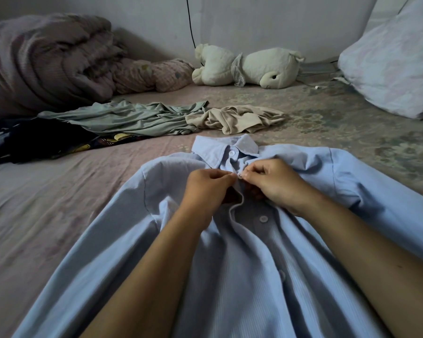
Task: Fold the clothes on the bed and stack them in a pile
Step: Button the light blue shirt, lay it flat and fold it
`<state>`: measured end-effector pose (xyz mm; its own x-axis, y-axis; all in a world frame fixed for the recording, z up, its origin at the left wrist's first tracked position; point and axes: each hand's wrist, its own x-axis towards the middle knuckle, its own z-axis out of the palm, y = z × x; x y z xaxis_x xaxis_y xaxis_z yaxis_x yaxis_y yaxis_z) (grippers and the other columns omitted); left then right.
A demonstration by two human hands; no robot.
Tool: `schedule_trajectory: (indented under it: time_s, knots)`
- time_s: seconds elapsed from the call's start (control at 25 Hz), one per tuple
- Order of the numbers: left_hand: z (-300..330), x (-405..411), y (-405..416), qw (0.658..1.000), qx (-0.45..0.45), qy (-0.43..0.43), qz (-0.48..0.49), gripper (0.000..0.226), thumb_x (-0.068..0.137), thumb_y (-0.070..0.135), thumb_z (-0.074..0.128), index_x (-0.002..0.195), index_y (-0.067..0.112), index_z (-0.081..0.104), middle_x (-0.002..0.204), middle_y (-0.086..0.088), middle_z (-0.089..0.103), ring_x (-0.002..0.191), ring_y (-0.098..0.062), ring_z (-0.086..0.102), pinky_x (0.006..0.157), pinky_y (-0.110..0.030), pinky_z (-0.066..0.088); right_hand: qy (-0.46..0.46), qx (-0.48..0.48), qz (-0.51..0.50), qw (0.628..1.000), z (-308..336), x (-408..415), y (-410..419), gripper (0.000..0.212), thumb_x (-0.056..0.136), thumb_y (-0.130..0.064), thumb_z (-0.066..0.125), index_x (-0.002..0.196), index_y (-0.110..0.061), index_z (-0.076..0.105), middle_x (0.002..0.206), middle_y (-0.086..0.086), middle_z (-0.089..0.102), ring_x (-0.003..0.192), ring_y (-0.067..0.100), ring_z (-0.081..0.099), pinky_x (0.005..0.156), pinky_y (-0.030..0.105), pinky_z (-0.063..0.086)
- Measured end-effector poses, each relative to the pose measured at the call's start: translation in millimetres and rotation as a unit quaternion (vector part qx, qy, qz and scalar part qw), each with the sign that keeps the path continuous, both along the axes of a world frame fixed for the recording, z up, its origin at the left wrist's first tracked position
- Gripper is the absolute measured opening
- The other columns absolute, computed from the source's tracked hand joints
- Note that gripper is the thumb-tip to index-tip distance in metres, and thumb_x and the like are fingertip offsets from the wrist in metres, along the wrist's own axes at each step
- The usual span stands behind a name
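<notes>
Shirt: light blue button-up shirt [266, 252] spread front-up on the bed [47, 215], collar toward the far side, sleeves out to both sides.
Left hand: left hand [206, 189] sits on the chest of the shirt; its fingers [224, 176] are curled and pinch the placket edge just below the collar.
Right hand: right hand [275, 182] is opposite it, fingers [248, 175] curled, pinching the other placket edge at a small white button [239, 176]; the two hands almost touch.
Other clothes: crumpled green garment [130, 118], beige garment [237, 118] just beside it, and dark patterned garment [42, 140] lie unfolded beyond the shirt.
Far side: rolled quilt [42, 62] at left, white plush toy [249, 67] by the wall, pillow [398, 62] at right.
</notes>
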<state>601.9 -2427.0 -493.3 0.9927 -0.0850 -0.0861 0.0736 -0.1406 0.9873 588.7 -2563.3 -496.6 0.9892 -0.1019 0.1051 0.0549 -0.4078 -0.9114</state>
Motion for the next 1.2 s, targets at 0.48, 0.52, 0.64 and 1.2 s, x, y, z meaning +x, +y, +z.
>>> schedule_trajectory:
  time_s: [0.48, 0.52, 0.64, 1.2]
  knots:
    - [3, -9, -3, 0.979, -0.184, 0.074, -0.047, 0.01, 0.084, -0.009, 0.059, 0.075, -0.007, 0.064, 0.059, -0.012, 0.068, 0.052, -0.017, 0.067, 0.053, -0.02, 0.055, -0.033, 0.01, 0.038, 0.999, -7, 4, -5, 0.021, 0.094, -0.01, 0.056, 0.073, -0.009, 0.059, 0.065, 0.002, 0.056, 0.063, 0.011, 0.049, 0.063, 0.025, 0.041]
    - [3, -10, -4, 0.981, -0.177, 0.068, -0.044, 0.011, 0.085, -0.009, 0.059, 0.075, -0.007, 0.064, 0.058, -0.011, 0.067, 0.051, -0.016, 0.067, 0.053, -0.02, 0.055, -0.033, 0.01, 0.038, 0.999, -7, 4, -6, 0.023, 0.094, -0.009, 0.055, 0.071, -0.012, 0.058, 0.065, -0.001, 0.055, 0.062, 0.009, 0.049, 0.062, 0.024, 0.041]
    - [4, -9, -6, 0.985, -0.161, 0.05, -0.035, 0.011, 0.087, -0.007, 0.058, 0.077, -0.007, 0.062, 0.055, -0.008, 0.066, 0.049, -0.014, 0.066, 0.054, -0.021, 0.056, -0.048, -0.019, 0.043, 0.998, -8, 5, -9, 0.028, 0.094, -0.007, 0.054, 0.068, -0.018, 0.055, 0.063, -0.004, 0.053, 0.061, 0.007, 0.046, 0.064, 0.026, 0.039]
    - [-7, -11, -14, 0.932, 0.253, -0.252, 0.053, 0.01, 0.083, 0.014, 0.062, 0.083, 0.008, 0.069, 0.086, -0.005, 0.068, 0.084, -0.019, 0.06, 0.067, -0.023, 0.037, -0.032, -0.119, -0.032, 0.992, -6, 5, 4, 0.038, 0.094, -0.027, 0.054, 0.059, -0.011, 0.049, 0.053, 0.001, 0.047, 0.052, 0.01, 0.041, 0.053, 0.027, 0.033]
